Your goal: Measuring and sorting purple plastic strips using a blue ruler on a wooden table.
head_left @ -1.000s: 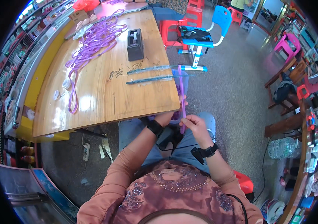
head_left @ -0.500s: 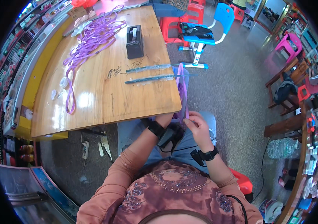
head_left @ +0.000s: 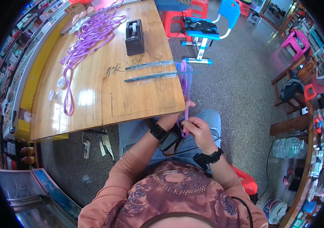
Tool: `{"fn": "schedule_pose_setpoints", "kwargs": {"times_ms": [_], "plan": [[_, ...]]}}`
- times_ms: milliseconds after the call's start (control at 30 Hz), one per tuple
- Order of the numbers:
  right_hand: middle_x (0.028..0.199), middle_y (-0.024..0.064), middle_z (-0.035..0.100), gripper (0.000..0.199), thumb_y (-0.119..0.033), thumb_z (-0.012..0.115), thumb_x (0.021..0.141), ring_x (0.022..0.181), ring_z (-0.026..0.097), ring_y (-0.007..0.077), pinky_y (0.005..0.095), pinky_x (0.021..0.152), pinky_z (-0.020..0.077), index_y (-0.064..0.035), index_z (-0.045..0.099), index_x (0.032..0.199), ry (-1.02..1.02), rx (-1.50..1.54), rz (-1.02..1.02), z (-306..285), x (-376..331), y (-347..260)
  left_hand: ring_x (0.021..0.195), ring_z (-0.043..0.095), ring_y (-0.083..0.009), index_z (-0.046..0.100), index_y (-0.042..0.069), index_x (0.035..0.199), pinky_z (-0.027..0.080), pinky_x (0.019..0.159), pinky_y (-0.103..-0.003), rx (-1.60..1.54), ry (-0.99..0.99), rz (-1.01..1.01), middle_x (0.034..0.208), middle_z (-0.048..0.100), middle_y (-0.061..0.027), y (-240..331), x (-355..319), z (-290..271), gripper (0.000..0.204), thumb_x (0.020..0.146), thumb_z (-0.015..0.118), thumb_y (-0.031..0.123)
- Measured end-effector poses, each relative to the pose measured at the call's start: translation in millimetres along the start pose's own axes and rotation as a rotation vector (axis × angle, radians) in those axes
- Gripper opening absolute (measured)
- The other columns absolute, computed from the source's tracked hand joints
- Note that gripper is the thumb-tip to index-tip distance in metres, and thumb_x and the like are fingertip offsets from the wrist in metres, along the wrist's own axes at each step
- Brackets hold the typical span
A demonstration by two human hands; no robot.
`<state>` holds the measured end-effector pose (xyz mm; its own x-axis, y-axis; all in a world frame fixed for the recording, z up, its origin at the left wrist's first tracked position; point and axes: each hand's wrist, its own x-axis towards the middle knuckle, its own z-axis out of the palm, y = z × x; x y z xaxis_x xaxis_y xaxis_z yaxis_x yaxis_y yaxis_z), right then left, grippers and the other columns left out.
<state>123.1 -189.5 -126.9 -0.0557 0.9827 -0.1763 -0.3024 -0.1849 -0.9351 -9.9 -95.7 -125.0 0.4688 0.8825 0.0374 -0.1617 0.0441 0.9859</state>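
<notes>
Both my hands, left hand (head_left: 171,121) and right hand (head_left: 199,131), pinch purple ribbon (head_left: 185,95) just off wooden surface (head_left: 93,98) corner. Black tape dispenser (head_left: 134,37) farther up surface; purple ribbon pile (head_left: 89,34) beyond dispenser.

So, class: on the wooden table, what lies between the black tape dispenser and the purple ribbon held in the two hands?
In the head view, two long clear-wrapped sticks lie between the black tape dispenser and the purple ribbon, near the table edge.

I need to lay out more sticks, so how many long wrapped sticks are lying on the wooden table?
2. The upper wrapped stick and the lower wrapped stick lie side by side near the wooden table's right edge, below the black tape dispenser. None seems hidden.
</notes>
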Motion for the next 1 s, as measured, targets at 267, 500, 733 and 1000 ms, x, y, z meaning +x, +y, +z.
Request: {"fn": "schedule_pose_setpoints", "kwargs": {"times_ms": [267, 500, 733, 1000], "plan": [[0.075, -0.0009, 0.061, 0.014, -0.015, 0.061, 0.093, 0.067, 0.054, 0.0061, 0.0211, 0.062, 0.0421, -0.0018, 0.066, 0.094, 0.008, 0.05, 0.03, -1, -2, 6, 0.059, 0.036, -0.0039, 0.067, 0.007, 0.101, 0.028, 0.051, -0.021, -0.085, 0.061, -0.082, 0.073, 0.049, 0.0061, 11, -1, 6, 0.025, 0.095, 0.058, 0.03], [0.085, 0.0007, 0.064, 0.011, -0.011, 0.064, 0.091, 0.075, 0.058, 0.0066, 0.0215, 0.069, 0.0456, -0.0011, 0.065, 0.095, 0.202, -0.185, -0.152, -9, 14, -13, 0.07, 0.051, -0.0083, 0.067, 0.004, 0.102, 0.041, 0.064, -0.023, 0.259, 0.144, 0.206, 0.081, 0.057, 0.0026, -8, 9, 4, 0.024, 0.095, 0.059, 0.026], [0.087, 0.002, 0.066, 0.018, -0.014, 0.07, 0.086, 0.077, 0.059, 0.0063, 0.0228, 0.07, 0.0485, -0.0019, 0.067, 0.099, 0.309, -0.334, -0.346, -1, 75, -53, 0.077, 0.058, -0.0111, 0.067, 0.003, 0.095, 0.047, 0.07, -0.026, 0.389, 0.104, 0.141, 0.083, 0.064, -0.0022, 0, 10, 5, 0.021, 0.092, 0.064, 0.023], [0.077, 0.0007, 0.065, 0.014, -0.015, 0.067, 0.089, 0.067, 0.059, 0.0054, 0.0209, 0.056, 0.0474, -0.001, 0.069, 0.09, 0.279, -0.29, -0.263, 11, 105, -58, 0.078, 0.061, -0.0137, 0.068, 0.004, 0.096, 0.049, 0.07, -0.029, 0.568, 0.178, 0.424, 0.087, 0.066, -0.0042, -11, 17, -2, 0.018, 0.089, 0.068, 0.02]]}}
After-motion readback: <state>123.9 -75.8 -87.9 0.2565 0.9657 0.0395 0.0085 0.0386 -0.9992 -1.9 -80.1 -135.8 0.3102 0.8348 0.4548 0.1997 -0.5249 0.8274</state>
